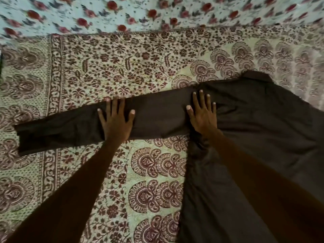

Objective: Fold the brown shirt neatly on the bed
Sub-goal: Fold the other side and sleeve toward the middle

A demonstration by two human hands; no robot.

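The brown shirt [254, 128] lies flat on the bed [140, 67], body twd the right edge, collar [257, 77] away from the person, one sleeve [70, 127] stretched twd the left edge. Left hand [116, 120] rests mid-sleeve, right hand [203, 113] at the shoulder, both w/ fingers spread, palms flat, pinching nothing. Fabric looks thin, soft, limp; probably best taken at cuff [22, 139] and shoulder seam.

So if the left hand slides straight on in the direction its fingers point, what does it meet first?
The left hand lies flat on the long brown shirt sleeve, fingers pointing away from the person. Going on, it would leave the sleeve's far edge and meet the maroon-and-cream patterned bedspread; nothing else seems to lie in that line.
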